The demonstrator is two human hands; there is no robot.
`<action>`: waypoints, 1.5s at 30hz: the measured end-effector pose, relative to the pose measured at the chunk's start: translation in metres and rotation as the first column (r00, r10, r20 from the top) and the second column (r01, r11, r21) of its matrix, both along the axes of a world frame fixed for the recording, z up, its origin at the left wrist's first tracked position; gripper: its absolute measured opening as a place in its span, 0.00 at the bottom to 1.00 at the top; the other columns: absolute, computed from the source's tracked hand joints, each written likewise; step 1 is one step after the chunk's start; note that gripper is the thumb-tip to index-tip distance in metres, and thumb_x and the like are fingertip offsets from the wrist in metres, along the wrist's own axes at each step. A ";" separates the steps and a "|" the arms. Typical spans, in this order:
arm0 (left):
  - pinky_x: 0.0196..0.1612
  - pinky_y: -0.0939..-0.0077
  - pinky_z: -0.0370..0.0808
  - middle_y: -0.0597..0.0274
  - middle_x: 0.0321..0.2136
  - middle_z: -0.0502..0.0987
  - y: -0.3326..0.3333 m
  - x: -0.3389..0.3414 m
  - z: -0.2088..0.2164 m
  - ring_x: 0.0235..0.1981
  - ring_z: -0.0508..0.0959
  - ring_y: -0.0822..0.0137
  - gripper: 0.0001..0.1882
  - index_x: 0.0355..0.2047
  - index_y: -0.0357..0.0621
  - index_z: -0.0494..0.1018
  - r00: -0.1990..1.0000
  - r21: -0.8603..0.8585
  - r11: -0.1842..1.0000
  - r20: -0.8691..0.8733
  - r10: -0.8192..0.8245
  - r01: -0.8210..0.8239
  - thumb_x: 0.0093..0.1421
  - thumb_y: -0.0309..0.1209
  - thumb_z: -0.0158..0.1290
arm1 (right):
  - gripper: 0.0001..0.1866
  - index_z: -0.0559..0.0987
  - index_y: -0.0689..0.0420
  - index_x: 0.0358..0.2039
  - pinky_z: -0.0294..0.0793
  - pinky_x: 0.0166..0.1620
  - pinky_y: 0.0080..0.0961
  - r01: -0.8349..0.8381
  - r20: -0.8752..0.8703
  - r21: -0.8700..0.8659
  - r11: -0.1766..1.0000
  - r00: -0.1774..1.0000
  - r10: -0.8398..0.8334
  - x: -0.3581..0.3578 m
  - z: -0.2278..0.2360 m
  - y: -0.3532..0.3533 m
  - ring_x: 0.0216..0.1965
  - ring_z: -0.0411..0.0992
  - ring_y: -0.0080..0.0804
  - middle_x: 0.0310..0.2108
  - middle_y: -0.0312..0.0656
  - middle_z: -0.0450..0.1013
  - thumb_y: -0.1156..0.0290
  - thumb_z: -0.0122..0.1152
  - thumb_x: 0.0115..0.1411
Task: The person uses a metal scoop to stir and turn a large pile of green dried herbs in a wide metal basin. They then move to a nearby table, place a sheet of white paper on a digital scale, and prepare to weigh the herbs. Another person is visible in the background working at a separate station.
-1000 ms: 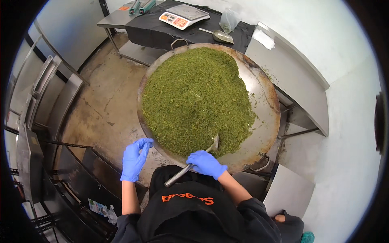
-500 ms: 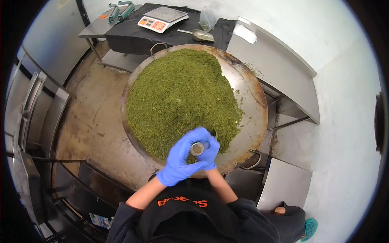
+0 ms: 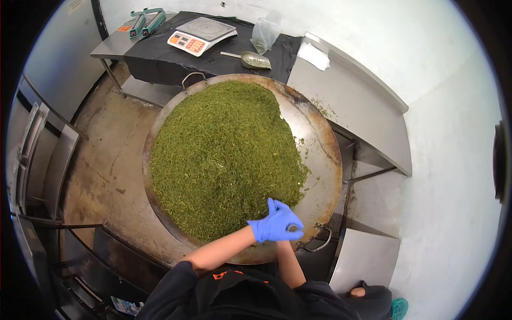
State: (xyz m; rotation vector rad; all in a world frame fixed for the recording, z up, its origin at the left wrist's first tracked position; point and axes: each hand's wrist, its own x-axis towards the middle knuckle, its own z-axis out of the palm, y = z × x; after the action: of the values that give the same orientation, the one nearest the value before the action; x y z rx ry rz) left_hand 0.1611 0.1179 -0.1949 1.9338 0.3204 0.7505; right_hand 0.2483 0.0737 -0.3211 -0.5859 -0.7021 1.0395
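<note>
Green shredded leaves [image 3: 224,160] fill the wide metal pan [image 3: 325,160]; at its near rim my left hand [image 3: 273,226] wraps my right, both clamped on a tool's handle end [image 3: 292,228]. I judge stirring comes next.

A grey metal tool handle [image 3: 292,228] is gripped, apparently by both blue-gloved hands [image 3: 276,224], over the wide round metal pan [image 3: 325,160] heaped with chopped green leaves [image 3: 224,154]

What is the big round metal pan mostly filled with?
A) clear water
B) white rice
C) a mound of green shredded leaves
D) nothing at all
C: a heap of green shredded leaves covers most of the big round metal pan, leaving bare metal only along its right side.
</note>
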 end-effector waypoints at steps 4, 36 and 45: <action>0.30 0.57 0.55 0.52 0.10 0.59 0.023 -0.009 0.039 0.15 0.62 0.48 0.20 0.09 0.46 0.59 0.999 0.141 0.990 0.043 -0.013 0.006 0.45 0.44 0.51 | 0.17 0.67 0.59 0.43 0.65 0.48 0.24 0.441 0.607 -0.015 0.897 0.717 -0.343 -0.012 -0.010 0.030 0.41 0.64 0.24 0.39 0.38 0.64 0.74 0.62 0.54; 0.32 0.55 0.66 0.46 0.18 0.72 0.000 -0.047 0.083 0.22 0.71 0.46 0.15 0.19 0.41 0.73 0.964 -0.024 0.998 -0.261 0.042 -0.050 0.49 0.41 0.48 | 0.11 0.63 0.59 0.28 0.62 0.32 0.23 0.362 0.316 -0.356 0.862 0.914 -0.253 -0.086 0.035 0.003 0.25 0.60 0.24 0.22 0.36 0.60 0.71 0.57 0.55; 0.21 0.58 0.62 0.51 0.09 0.64 0.007 -0.043 0.106 0.13 0.66 0.48 0.15 0.12 0.41 0.63 0.994 0.195 0.975 0.048 0.098 -0.105 0.45 0.37 0.51 | 0.19 0.67 0.57 0.42 0.63 0.46 0.26 0.009 0.421 -0.027 1.000 0.907 0.003 -0.064 0.116 0.044 0.38 0.60 0.26 0.37 0.37 0.61 0.80 0.62 0.51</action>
State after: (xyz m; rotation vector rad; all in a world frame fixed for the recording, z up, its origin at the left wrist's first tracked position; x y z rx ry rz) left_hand 0.1178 0.1251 -0.0888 2.0988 0.3336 0.9148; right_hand 0.1839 0.1175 -0.2047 -0.8496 -1.0663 0.9283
